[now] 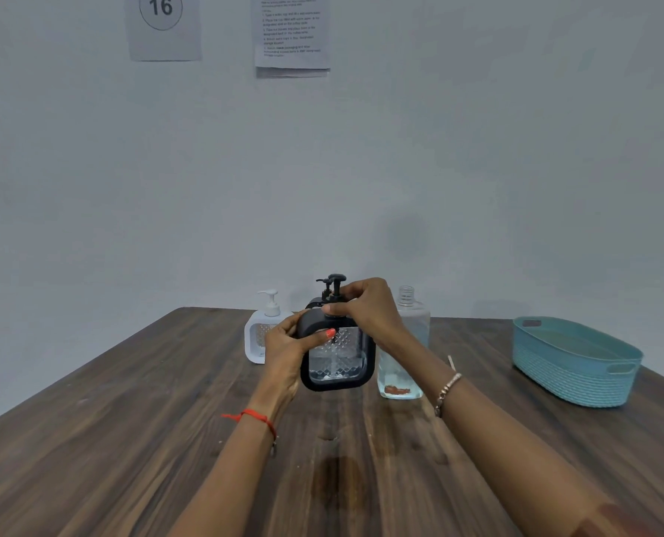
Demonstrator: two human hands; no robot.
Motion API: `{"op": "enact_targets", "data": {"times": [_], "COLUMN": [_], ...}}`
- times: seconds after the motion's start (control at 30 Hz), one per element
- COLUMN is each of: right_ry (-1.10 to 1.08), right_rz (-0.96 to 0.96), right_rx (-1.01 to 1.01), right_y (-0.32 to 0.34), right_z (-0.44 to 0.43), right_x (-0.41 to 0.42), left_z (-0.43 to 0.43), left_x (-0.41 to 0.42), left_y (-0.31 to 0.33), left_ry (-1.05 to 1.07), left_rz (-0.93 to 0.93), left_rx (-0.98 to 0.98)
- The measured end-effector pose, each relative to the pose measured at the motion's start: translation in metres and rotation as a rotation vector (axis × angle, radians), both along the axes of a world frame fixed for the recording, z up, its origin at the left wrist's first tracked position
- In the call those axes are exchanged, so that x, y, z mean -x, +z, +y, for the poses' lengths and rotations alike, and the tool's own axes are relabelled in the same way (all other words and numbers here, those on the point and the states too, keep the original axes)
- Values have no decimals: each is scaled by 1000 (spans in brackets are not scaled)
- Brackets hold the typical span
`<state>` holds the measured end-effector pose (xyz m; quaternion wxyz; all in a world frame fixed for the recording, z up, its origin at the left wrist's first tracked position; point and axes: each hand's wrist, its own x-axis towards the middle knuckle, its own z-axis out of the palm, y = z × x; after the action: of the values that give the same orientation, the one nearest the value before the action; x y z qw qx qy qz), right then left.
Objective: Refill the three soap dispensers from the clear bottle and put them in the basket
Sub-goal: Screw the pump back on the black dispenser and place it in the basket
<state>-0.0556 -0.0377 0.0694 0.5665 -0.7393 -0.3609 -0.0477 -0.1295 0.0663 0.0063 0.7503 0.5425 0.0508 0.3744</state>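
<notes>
A black soap dispenser (pixel 338 366) with a clear patterned window stands at the table's middle, partly filled with clear liquid. My left hand (pixel 289 348) grips its left shoulder. My right hand (pixel 365 308) grips the black pump head (pixel 337 282) at its top. Behind it a second black dispenser (pixel 324 288) shows only its pump. A white dispenser (pixel 260 335) stands to the left. The clear bottle (pixel 404 343), uncapped, stands to the right behind my right wrist, with a little liquid at the bottom. The teal basket (pixel 578 362) sits at the far right with nothing in it.
The dark wooden table (pixel 129 420) runs to a grey wall with two paper sheets (pixel 291 32). A wet patch (pixel 338 478) lies on the wood near me. A small white stick (pixel 451 362) lies right of the bottle.
</notes>
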Motion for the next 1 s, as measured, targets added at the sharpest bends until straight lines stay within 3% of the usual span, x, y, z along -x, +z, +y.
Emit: {"op": "enact_targets", "data": {"times": [0.13,0.27,0.4,0.63,0.87,1.0], "right_ry": [-75,168,332,90,-320,-169], "right_rz": [-33,20,92,29,-134,-152], "right_rx": [6,123,40,-126,-174,-98], "right_y": [-4,5,8,-2,-18,-8], "right_z": [1,-11,-17,-2,24,9], "right_x": [5,-7,-14,3,15,8], "left_z": [0,2,5,2,-12,-8], "left_x": [-1,0,0,-4,-9,-7], "left_y": [-3,0,4,7,5,5], "left_ry": [-1,-21,-38,45,137,117], "left_rz": [19,23,27,12,-3,7], "left_rx": [-4,-7,-28,-47,-70,-59]}}
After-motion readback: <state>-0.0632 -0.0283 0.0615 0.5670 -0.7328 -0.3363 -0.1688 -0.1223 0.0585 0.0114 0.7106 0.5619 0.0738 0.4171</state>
